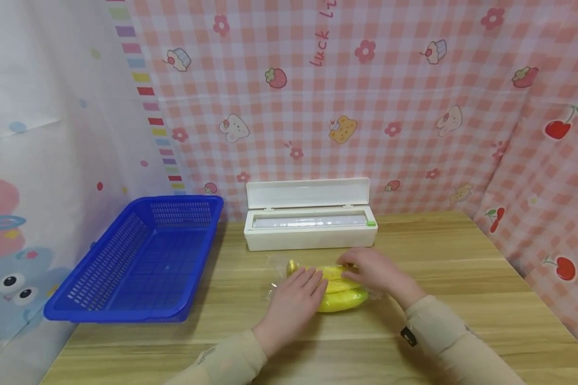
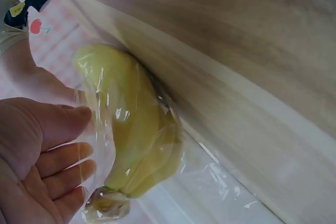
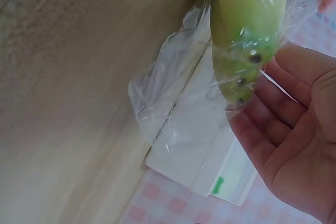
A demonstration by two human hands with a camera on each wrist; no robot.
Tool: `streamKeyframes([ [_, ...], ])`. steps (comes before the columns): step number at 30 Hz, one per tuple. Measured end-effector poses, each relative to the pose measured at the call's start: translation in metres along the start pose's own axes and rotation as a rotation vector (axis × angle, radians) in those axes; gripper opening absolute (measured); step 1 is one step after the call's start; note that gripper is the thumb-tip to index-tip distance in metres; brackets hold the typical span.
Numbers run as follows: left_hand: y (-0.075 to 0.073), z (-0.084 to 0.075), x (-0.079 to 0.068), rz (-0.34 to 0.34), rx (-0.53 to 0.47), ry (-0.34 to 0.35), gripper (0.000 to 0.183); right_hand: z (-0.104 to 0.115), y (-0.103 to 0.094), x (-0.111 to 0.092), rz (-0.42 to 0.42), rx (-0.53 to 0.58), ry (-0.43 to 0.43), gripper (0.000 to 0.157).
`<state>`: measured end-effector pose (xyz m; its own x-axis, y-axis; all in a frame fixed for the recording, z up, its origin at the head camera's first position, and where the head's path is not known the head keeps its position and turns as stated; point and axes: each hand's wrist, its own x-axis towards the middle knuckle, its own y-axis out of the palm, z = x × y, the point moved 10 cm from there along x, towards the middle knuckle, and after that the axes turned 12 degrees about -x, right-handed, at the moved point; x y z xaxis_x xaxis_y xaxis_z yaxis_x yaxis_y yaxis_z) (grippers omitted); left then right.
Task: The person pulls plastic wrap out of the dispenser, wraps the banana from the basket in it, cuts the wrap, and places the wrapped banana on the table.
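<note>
A bunch of yellow bananas [image 1: 339, 300], greenish at the tips, lies on the table under clear plastic film [image 2: 176, 114]. My left hand [image 1: 296, 299] reaches over the stem end, its fingers extended together and touching the film. At the other end is my right hand [image 1: 378, 270], with its fingers loosely bent beside the tips. The right wrist view shows that hand [image 3: 294, 124] with its palm facing the bananas [image 3: 247, 19] and loose film [image 3: 163, 103] hanging past the dark tips. Part of the bunch is hidden by the left hand in the head view.
Behind the bananas stands a white film dispenser box [image 1: 313, 239] with its lid [image 1: 308, 193] raised, a film roll [image 1: 310, 221] inside and a green slider [image 1: 371, 223] at its right end. A blue plastic basket [image 1: 185, 283] sits at the left. Patterned cloth [image 1: 289, 107] hangs behind the wooden table [image 1: 462, 278].
</note>
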<state>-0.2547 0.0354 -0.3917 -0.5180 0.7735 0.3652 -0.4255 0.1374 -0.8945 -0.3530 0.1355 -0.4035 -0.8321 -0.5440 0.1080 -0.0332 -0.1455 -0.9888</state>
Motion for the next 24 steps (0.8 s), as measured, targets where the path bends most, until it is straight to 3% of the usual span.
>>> streamKeyframes([
  [9, 0.014, 0.005, 0.002, 0.051, 0.006, -0.025, 0.033, 0.005, 0.003, -0.001, -0.034, 0.0, -0.095, 0.014],
  [24, 0.018, 0.015, 0.002, 0.074, -0.073, -0.02, 0.039, 0.012, 0.02, -0.005, 0.097, 0.201, -0.101, 0.02],
])
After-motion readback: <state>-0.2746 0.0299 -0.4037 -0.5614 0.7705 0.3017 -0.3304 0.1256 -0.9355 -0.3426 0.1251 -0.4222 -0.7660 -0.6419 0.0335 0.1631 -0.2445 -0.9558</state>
